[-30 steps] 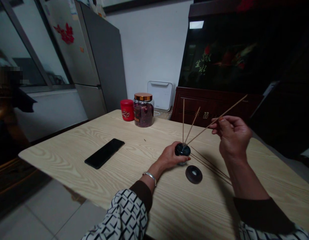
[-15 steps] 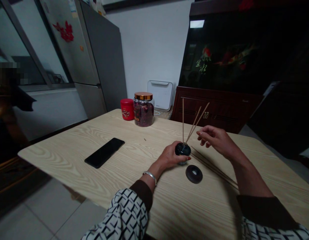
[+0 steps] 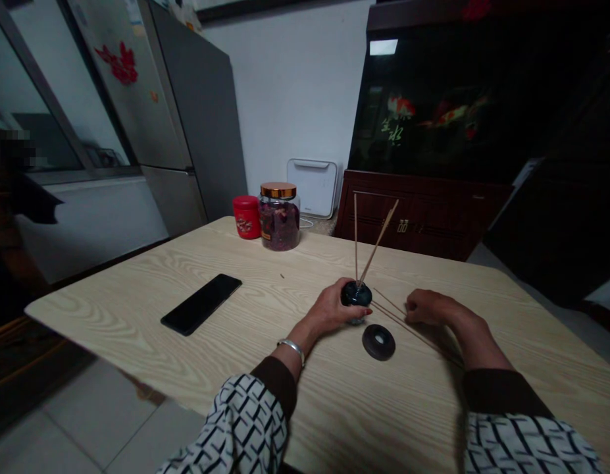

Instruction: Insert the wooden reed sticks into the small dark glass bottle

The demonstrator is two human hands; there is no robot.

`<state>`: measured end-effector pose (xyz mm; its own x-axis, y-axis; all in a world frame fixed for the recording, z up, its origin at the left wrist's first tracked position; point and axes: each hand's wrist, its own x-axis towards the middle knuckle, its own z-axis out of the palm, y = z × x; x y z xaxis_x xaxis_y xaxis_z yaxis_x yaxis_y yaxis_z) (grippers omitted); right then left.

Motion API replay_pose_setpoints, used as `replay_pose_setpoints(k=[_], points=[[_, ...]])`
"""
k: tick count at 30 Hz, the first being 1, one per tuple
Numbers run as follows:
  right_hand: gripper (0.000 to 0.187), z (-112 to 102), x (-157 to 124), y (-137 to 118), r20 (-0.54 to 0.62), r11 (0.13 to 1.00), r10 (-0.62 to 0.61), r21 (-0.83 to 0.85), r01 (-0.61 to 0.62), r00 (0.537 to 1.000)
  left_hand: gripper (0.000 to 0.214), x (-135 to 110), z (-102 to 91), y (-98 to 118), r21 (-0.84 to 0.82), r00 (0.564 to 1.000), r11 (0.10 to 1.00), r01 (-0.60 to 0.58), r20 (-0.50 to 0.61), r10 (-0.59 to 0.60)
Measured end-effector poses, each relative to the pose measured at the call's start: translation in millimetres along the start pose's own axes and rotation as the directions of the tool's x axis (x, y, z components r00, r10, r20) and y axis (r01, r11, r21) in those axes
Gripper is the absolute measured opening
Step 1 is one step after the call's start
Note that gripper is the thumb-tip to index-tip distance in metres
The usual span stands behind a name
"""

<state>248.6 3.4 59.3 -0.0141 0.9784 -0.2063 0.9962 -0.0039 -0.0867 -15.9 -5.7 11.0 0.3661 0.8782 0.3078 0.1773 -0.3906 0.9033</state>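
My left hand is wrapped round a small dark glass diffuser bottle standing on the table. Several thin reed sticks rise from its mouth, one nearly upright, the others leaning right. To the right, my right hand is down at the tabletop, fingers closed on one loose reed stick. Another loose reed stick lies slanting beside it, running towards my right wrist. A round dark lid with a pale centre lies just in front of the bottle.
A black phone lies on the wooden table to the left. Near the back edge stand a red canister and a copper-lidded jar. Behind are a fridge and a fish tank. Part of a person shows at far left.
My right hand has dropped from beside the standing sticks to the loose sticks on the table, its fingers now closed. The leaning sticks stand closer together. My left hand keeps its hold.
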Motion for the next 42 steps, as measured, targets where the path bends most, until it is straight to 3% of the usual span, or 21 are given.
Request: replay_pose_setpoints(k=[3, 5, 8, 11, 13, 15, 17, 19, 21, 23, 27, 31, 33, 36, 39, 42], points=[[0.007, -9, -3, 3, -0.006, 1.0, -0.014, 0.019, 0.014, 1.0, 0.065, 0, 0.2, 0, 0.005, 1.0, 1.0, -0.003, -0.009, 0.003], [0.006, -21, -7, 6, -0.056, 0.987, -0.071, 0.138, 0.079, 0.996, 0.064, -1, 0.0, 1, 0.001, 1.0, 1.0, -0.011, -0.007, 0.011], [0.007, -42, -18, 5, -0.316, 0.874, -0.104, 0.424, 0.239, 0.943, 0.064, -1, -0.3, 0, 0.01, 1.0, 1.0, -0.01, -0.011, 0.01], [0.01, -62, -32, -7, -0.638, 0.644, 0.07, 0.616, 0.454, 0.767, 0.065, -1, -0.3, 0, 0.016, 1.0, 1.0, -0.005, -0.016, 0.005], [0.02, -72, -41, -21, -0.729, 0.417, 0.219, 0.671, 0.613, 0.649, 0.064, 0, 0.0, -1, 0.007, 1.0, 1.0, -0.006, -0.012, 0.006], [0.024, -77, -48, -37, -0.735, 0.199, 0.332, 0.667, 0.718, 0.591, 0.065, -1, 0.4, -1, -0.004, 1.0, 1.0, -0.008, -0.013, 0.008], [0.023, -79, -50, -51, -0.729, 0.084, 0.391, 0.637, 0.766, 0.563, 0.065, -1, 0.7, -2, -0.008, 1.0, 1.0, -0.005, -0.015, 0.005], [0.021, -77, -50, -63, -0.753, 0.079, 0.41, 0.592, 0.802, 0.515, 0.065, -1, 0.7, -2, -0.004, 1.0, 1.0, 0.001, -0.017, -0.001], [0.021, -73, -47, -72, -0.792, 0.128, 0.399, 0.546, 0.828, 0.461, 0.066, -1, 0.5, -1, 0.004, 1.0, 1.0, 0.006, -0.018, -0.006], [0.021, -67, -45, -79, -0.821, 0.177, 0.364, 0.524, 0.833, 0.439, 0.067, -1, 0.3, -1, 0.014, 1.0, 1.0, 0.005, -0.019, -0.005], [0.021, -59, -45, -92, -0.835, 0.232, 0.283, 0.536, 0.811, 0.471, 0.068, -1, 0.4, 0, 0.016, 1.0, 1.0, -0.007, -0.029, 0.008], [0.022, -54, -46, -100, -0.816, 0.255, 0.218, 0.577, 0.776, 0.535, 0.068, -1, 0.3, 2, 0.023, 1.0, 1.0, -0.006, -0.028, 0.006], [0.023, -51, -43, -101, -0.785, 0.266, 0.176, 0.618, 0.74, 0.593, 0.067, -2, 0.0, 3, 0.03, 1.0, 1.0, -0.003, -0.027, 0.003], [0.025, -43, -36, -99, -0.694, 0.315, 0.059, 0.695, 0.646, 0.718, 0.065, -2, -0.6, 5, 0.036, 1.0, 0.999, -0.005, -0.024, 0.006], [0.028, -39, -33, -88, -0.515, 0.453, -0.145, 0.725, 0.519, 0.845, 0.06, -3, -1.2, 7, 0.049, 1.0, 0.999, -0.008, -0.024, 0.01], [0.024, -43, -35, -67, -0.303, 0.631, -0.301, 0.647, 0.427, 0.904, 0.059, -3, -1.2, 7, 0.042, 1.0, 0.999, -0.001, -0.024, 0.002]])
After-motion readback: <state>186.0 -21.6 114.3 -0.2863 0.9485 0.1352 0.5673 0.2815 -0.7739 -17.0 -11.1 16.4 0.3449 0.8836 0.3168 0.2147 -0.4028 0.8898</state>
